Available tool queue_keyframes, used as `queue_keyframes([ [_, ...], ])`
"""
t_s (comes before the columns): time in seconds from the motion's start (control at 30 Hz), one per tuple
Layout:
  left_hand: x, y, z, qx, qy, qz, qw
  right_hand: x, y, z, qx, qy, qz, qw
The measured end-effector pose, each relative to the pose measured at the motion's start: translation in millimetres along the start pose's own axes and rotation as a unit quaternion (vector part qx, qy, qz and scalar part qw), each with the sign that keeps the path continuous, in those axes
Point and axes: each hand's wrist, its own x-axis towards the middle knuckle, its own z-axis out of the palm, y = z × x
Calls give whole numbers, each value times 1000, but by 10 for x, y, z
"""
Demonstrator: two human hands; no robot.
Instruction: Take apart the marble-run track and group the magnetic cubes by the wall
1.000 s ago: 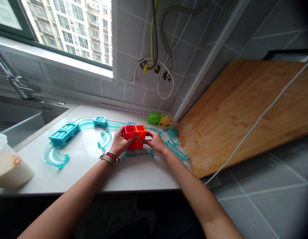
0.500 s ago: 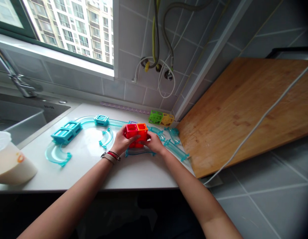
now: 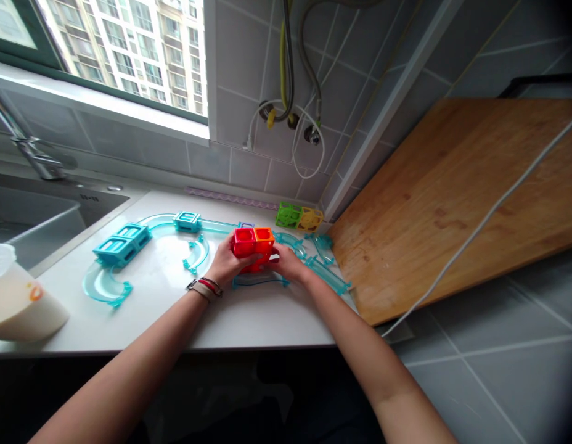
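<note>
Joined red and orange blocks [image 3: 253,246] are held above the white counter [image 3: 175,320]. My left hand [image 3: 225,259] is wrapped round their left side, its thumb across the front. My right hand [image 3: 286,260] is closed at their lower right side; some of its fingertips are hidden behind the blocks. Beneath the hands lies a curved clear-blue track piece [image 3: 261,282]. To the left, teal blocks [image 3: 122,244] join a curved track [image 3: 101,287], and a small teal block [image 3: 187,221] sits farther back. A loose curved piece [image 3: 198,254] lies left of my left hand.
Green blocks [image 3: 289,214] and yellow blocks [image 3: 310,219] stand near the back wall. Blue track pieces [image 3: 327,275] lie at the right, beside a leaning wooden board [image 3: 452,209]. A plastic container [image 3: 22,302] and a sink [image 3: 31,216] are at the left.
The camera view has shifted slightly. My hands still hold the red and orange blocks in nearly the same place, with my right fingers slightly shifted at their lower right side.
</note>
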Motion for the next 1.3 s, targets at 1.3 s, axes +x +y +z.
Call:
queue_keyframes([
  [1.3, 32, -13, -66, -21, 58, 13, 998, -97, -158, 91, -25, 118, -75, 990],
])
